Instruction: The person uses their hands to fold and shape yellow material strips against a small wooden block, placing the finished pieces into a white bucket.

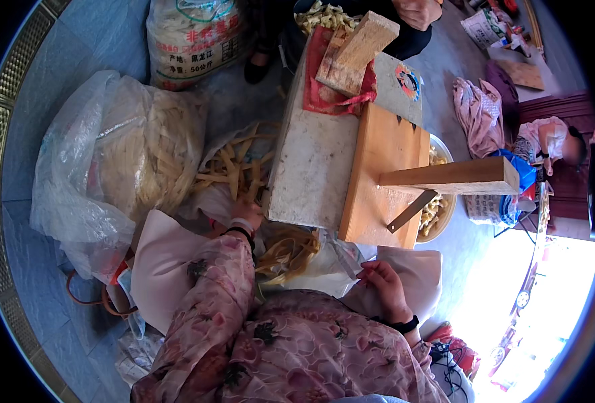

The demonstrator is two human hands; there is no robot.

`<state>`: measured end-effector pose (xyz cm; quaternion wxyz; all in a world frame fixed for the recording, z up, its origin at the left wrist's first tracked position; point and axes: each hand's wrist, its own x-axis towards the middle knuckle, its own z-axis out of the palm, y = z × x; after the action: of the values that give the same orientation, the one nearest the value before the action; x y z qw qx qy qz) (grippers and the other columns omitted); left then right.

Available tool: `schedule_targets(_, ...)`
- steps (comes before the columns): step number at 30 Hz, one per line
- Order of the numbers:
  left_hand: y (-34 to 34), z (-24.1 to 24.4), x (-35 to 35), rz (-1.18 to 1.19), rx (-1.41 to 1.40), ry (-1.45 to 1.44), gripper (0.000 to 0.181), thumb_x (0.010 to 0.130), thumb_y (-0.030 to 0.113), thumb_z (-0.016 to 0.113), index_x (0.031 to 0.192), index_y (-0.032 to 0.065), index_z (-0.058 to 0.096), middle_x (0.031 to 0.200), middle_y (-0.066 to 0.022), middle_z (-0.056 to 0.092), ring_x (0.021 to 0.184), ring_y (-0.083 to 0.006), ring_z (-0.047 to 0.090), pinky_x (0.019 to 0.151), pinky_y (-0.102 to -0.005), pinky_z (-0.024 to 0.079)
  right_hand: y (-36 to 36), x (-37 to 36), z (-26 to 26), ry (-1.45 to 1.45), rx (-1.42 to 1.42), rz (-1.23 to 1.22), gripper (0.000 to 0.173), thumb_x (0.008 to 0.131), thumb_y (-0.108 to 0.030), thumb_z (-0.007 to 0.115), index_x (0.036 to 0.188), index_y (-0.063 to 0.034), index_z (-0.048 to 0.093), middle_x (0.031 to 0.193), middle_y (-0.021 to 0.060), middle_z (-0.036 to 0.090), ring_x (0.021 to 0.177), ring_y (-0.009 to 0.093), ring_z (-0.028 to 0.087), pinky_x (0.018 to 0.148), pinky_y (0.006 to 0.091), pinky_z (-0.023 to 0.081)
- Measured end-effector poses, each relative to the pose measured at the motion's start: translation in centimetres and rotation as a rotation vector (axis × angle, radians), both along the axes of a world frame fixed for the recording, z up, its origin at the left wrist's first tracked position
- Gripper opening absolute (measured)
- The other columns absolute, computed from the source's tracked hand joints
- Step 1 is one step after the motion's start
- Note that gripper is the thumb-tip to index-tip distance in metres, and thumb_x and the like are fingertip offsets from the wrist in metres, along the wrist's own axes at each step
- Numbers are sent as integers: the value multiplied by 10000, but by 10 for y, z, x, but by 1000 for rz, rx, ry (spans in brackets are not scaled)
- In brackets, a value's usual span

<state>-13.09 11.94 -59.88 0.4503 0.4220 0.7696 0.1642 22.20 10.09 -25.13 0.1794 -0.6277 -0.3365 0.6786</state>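
My left hand [248,211] reaches down beside the pale slab-topped bench [307,171], at pale dried strips [234,166] in an open plastic bag. Its fingertips are partly hidden, so a grip cannot be made out. My right hand [384,283] hovers over my right knee with fingers loosely bent, close to a thin greyish strip or bag edge [346,261]. Between my knees lies a bundle of brownish, softer-looking strips [292,252] on plastic. On the bench's near right side is a wooden board [385,166] with a wooden post [443,176] and a flat metal blade [410,211].
A second wooden block stand [363,45] rests on red cloth [322,75]. Cut pieces fill a basin [446,216] beyond the board. A large clear bag of strips [151,146] and a printed sack [196,45] stand left. Another person's hand [418,12] is opposite.
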Motion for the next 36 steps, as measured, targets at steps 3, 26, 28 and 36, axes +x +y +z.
schedule_targets(3,-2,10,6,-336,-133,301,345,785,312,682,1062,105,688,1231,-159,616,1174,-310,564,985,-389,448,-2,0,2,14,42,4,207,982,-99,502,1153,5,554,951,67,647,840,144,608,791,262,473)
schedule_targets(26,-11,407,111,-1010,237,-827,301,806,-52,527,1063,41,654,981,-37,645,888,-130,594,788,-282,473,-25,-15,36,517,329,140,503,924,-56,538,1404,5,400,1305,103,520,1240,185,465,1063,312,337)
schedule_targets(28,-21,445,111,-1009,363,-929,325,796,-74,509,1063,43,652,1021,-36,634,892,-129,590,794,-270,469,-26,-27,65,552,514,278,542,892,-56,582,1400,7,403,1310,94,520,1248,191,463,1061,315,343)
schedule_targets(36,-46,555,86,-816,737,-1299,253,804,-18,482,986,17,655,1147,-193,648,727,-117,608,715,-269,460,-48,-24,102,477,620,371,248,915,-40,598,1161,-17,582,1049,4,614,996,96,557,881,257,452)
